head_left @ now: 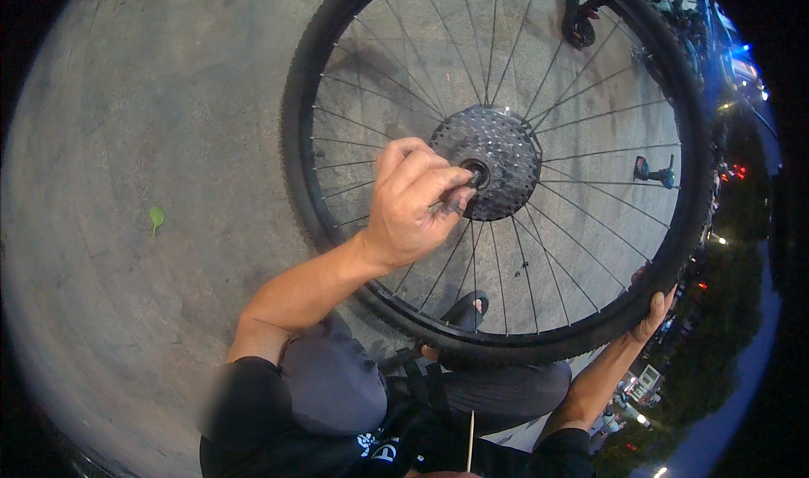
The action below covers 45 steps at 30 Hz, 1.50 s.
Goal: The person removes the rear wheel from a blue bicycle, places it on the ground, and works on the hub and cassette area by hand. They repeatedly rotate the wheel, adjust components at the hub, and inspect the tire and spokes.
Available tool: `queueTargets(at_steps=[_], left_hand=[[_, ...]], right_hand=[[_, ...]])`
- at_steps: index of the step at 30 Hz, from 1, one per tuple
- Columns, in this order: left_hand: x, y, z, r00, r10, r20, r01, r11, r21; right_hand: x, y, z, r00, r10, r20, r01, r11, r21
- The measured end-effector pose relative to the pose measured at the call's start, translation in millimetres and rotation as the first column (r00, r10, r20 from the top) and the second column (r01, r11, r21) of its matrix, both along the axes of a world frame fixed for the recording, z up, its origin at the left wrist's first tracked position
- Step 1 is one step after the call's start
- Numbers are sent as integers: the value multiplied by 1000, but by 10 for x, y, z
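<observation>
A bicycle wheel [302,187] with a black knobby tyre and thin dark spokes stands in front of me, held tilted. Its dark cassette [514,145] of stacked sprockets faces me. My left hand [410,204] reaches to the cassette's centre, fingers and thumb pinched at the dark axle end [477,175]. The fingertips partly cover whatever they grip there. On the lower right, my right hand [656,314] is closed around the tyre, thumb on the near side and its other fingers mostly hidden behind the rim.
Through the spokes, a teal and black cordless power tool [656,172] shows on the ground, with a curved black item [578,18] farther off. A black sandal [466,311] is below the wheel. On the grey paving [109,124] lies a green leaf [156,217].
</observation>
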<state>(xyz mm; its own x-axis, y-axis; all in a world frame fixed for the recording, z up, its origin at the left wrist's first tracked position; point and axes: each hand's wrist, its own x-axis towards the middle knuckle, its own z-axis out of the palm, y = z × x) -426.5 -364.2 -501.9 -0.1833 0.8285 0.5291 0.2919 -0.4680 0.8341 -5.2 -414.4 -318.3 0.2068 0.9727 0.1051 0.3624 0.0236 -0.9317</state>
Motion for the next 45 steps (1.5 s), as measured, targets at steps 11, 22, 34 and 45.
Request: queueTargets(at_steps=[11,22,34,45], left_hand=[[13,-21,-57,999,21,26,-20,999,-32],[54,-214,-213,1000,-14,27,16,996,-86],[414,-606,-175,953,-299,53,303,947,-103],[525,-766,-148,898,-435,58,439,892,-106]], right_hand=[[-86,18,-16,999,18,-49,-17,999,27],[-37,23,-18,995,3,-99,-5,1000,-13],[93,-1,25,990,125,-69,-128,991,-43],[56,-2,-28,1000,15,-25,-15,1000,2]])
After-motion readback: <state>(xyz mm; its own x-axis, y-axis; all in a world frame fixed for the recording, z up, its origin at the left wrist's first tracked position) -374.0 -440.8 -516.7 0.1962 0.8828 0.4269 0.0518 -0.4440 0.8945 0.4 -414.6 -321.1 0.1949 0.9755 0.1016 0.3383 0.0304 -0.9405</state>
